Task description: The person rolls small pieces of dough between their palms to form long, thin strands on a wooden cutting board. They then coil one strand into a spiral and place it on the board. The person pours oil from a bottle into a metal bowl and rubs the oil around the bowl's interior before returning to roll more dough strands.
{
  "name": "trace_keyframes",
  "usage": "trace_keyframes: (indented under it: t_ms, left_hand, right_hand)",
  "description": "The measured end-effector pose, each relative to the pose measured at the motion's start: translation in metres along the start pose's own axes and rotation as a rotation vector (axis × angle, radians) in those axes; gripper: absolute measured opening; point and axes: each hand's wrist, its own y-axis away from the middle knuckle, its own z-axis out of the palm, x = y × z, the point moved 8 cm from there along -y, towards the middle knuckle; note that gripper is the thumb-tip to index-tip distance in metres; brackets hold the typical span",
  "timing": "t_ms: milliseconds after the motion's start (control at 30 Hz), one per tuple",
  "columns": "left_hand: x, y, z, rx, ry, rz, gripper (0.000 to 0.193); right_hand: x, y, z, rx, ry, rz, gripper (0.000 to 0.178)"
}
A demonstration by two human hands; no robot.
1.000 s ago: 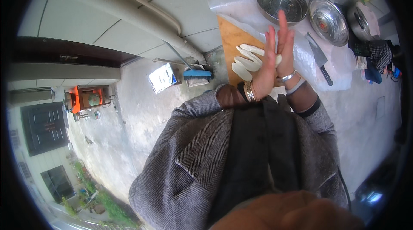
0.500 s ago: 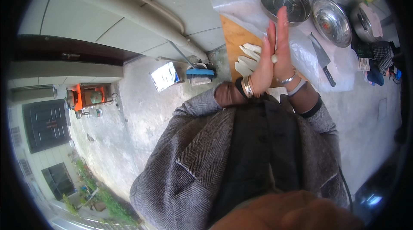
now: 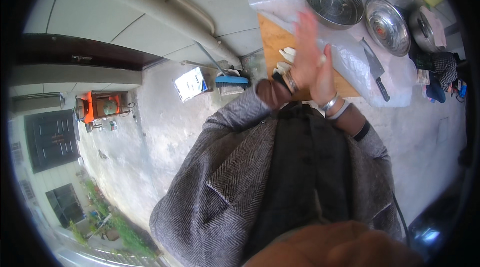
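Between left hand and right hand, white lump; board beneath

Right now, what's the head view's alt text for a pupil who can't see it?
The left hand, blurred, and right hand are close together over a wooden board with white pieces; a knife lies to the right.

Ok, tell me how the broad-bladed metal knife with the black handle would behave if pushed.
The knife should feel stiff, given its metal blade. Lying flat, it probably won't roll. It may slide easily on the shiny, translucent plastic sheet beneath.
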Motion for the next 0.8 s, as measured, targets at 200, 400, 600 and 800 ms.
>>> trace_keyframes:
  t_ms: [200,400,600,800]
  left_hand:
    - [-0.024,0.05,0.045,-0.125,0.689,-0.525,0.07]
    - [-0.047,0.026,0.033,-0.02,0.308,-0.434,0.079]
    - [-0.053,0.052,0.051,0.045,0.792,-0.801,0.082]
    - [-0.046,0.041,0.056,-0.193,0.304,-0.432,0.089]
  right_hand:
    - [-0.026,-0.014,-0.008,-0.05,0.248,-0.232,0.077]
    - [-0.008,-0.001,-0.009,-0.117,0.06,-0.065,0.08]
    - [-0.016,-0.012,-0.023,-0.01,0.189,-0.151,0.078]
    - [-0.008,-0.01,-0.035,0.024,-0.039,-0.012,0.091]
